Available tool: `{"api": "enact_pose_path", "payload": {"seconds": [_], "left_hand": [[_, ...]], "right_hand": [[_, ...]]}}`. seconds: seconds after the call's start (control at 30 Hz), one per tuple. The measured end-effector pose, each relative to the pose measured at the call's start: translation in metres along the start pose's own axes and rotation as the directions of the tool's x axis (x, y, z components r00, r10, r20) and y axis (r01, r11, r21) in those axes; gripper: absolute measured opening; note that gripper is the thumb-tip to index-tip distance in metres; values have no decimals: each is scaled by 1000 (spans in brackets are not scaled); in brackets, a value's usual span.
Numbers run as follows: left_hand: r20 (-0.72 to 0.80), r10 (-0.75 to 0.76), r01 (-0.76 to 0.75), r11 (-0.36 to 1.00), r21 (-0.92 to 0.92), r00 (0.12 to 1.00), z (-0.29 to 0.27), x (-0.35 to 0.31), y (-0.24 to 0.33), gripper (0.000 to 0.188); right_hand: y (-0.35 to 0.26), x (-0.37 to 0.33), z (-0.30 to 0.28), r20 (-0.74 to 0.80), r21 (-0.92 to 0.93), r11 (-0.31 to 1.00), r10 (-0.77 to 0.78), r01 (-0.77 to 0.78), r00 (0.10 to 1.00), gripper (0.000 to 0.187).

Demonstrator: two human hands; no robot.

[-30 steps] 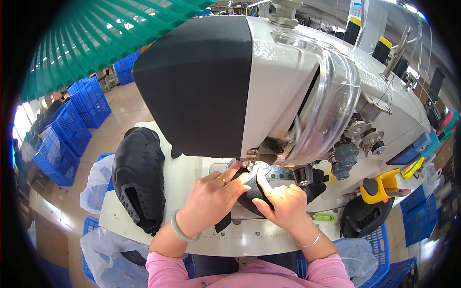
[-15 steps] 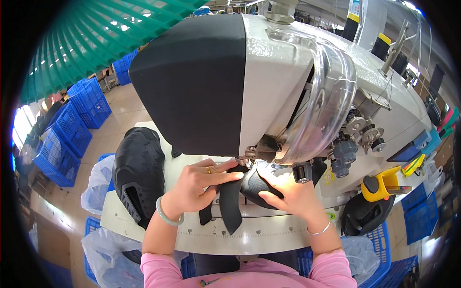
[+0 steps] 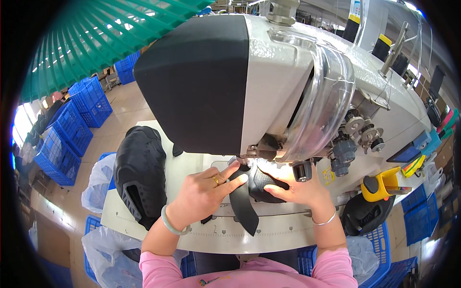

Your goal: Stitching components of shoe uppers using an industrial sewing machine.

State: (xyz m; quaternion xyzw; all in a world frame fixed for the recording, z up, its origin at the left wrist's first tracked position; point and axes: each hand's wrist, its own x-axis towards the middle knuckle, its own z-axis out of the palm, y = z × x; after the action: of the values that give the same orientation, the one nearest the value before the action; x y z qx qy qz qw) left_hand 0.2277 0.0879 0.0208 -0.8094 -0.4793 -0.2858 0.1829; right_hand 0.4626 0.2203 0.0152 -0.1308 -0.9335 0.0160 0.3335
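1. So the left hand point(image 3: 204, 191) is holding the black strip point(image 3: 245, 209), thumb pressing on top; it's trailing toward 5 o'clock over the table point(image 3: 273, 246).
2. Right hand point(image 3: 305, 188) is resting its thumb on the dark textured piece point(image 3: 261, 181); can't tell if it's actually gripping.
3. Sewing machine point(image 3: 276, 77) is looming at 12 o'clock above both pieces.
4. Bulky black piece point(image 3: 139, 168) is lying at 9 o'clock, yellow holder point(image 3: 380, 186) sitting at 3.

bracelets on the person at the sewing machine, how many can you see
2: a pale green bracelet on the left hand's wrist, a thin silver bracelet on the right hand's. Any under the pink sleeves would be hidden.
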Motion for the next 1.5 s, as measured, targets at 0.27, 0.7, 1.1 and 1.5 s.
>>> {"api": "enact_pose_path", "payload": {"seconds": [0.27, 0.7, 1.1, 1.5], "left_hand": [[3, -29, 29, 992, 121, 1000, 4, 0, 14, 53], [-171, -86, 112, 982, 151, 982, 12, 10, 35, 40], [-187, -334, 264, 910, -319, 924, 18, 17, 17, 29], [-158, -37, 43, 999, 30, 987, 17, 11, 26, 31]], "right_hand": [[10, 9, -2, 18, 55, 997, -48, 47, 999, 41], [4, -24, 52, -252, -91, 973, -227, 210, 941, 49], [2, -24, 39, -192, 132, 973, -162, 189, 968, 51], [1, -24, 29, -174, 222, 965, -100, 138, 980, 45]]}}
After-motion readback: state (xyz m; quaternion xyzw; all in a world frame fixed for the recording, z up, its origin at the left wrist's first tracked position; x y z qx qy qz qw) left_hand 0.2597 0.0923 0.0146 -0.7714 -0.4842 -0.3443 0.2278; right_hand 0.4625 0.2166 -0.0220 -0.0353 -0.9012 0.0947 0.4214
